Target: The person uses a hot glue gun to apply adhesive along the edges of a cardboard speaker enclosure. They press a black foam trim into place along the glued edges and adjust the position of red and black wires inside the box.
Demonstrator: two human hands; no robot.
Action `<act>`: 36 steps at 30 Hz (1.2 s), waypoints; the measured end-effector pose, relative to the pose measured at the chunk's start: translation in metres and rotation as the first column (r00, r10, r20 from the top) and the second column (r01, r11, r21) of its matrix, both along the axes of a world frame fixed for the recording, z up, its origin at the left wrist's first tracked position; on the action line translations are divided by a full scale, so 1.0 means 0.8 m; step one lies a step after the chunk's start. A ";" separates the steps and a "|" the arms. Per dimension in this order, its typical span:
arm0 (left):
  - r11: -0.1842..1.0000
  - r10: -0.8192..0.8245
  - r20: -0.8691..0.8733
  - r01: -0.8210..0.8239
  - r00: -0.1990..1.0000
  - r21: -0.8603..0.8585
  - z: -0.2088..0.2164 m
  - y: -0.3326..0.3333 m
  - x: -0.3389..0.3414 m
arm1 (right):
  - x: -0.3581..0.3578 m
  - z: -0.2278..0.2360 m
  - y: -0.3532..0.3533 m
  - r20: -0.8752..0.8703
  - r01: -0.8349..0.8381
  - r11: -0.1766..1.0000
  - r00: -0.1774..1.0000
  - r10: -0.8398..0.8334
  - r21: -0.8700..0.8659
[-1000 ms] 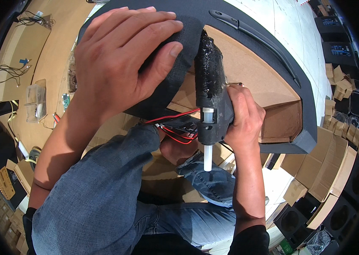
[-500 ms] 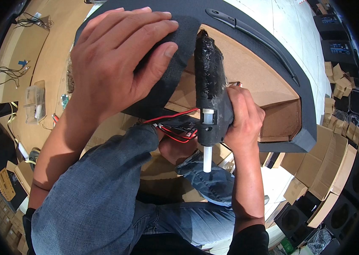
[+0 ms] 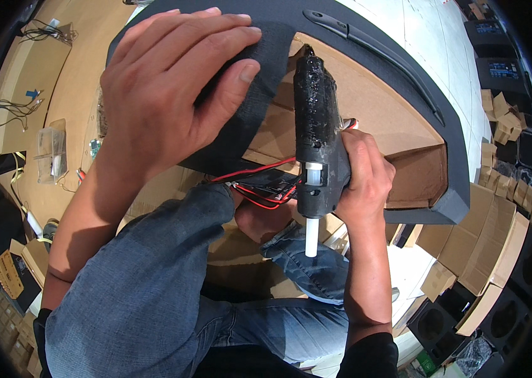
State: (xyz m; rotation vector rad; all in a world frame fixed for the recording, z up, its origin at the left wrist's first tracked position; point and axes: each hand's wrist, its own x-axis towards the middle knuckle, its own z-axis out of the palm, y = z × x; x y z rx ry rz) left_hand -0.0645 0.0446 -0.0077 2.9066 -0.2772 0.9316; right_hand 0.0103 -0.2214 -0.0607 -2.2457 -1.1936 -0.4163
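In the head view, the left hand (image 3: 171,88) lies spread and flat, palm down, on the black felt-covered edge of a speaker cabinet (image 3: 398,69), pressing the dark fabric beside the open cavity of bare brown board. The right hand (image 3: 362,179) is closed around the grip of a black glue gun (image 3: 316,132), whose nozzle points up into the cabinet's inner corner, just beside the left thumb. A white glue stick (image 3: 311,236) juts from the back of the gun toward the person's lap. Red and black wires (image 3: 260,183) run under the cabinet's lower edge, above a knee in blue jeans (image 3: 152,290). Cardboard boxes (image 3: 492,246) are stacked at the right, and a wooden table (image 3: 71,82) with cables lies at the left.
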 end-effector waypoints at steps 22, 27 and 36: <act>1.000 0.000 0.007 0.000 1.000 -0.006 0.002 -0.001 -0.001 | 0.002 0.002 -0.004 -0.011 -0.011 1.000 1.000 0.011 -0.005; 0.999 -0.015 0.036 0.016 0.999 -0.040 -0.007 0.001 -0.002 | 0.004 0.003 -0.002 0.008 -0.017 1.000 1.000 0.017 -0.016; 0.999 -0.007 0.027 0.008 1.000 -0.032 -0.006 0.002 -0.004 | 0.011 0.004 0.004 -0.004 -0.044 0.999 0.999 0.044 -0.001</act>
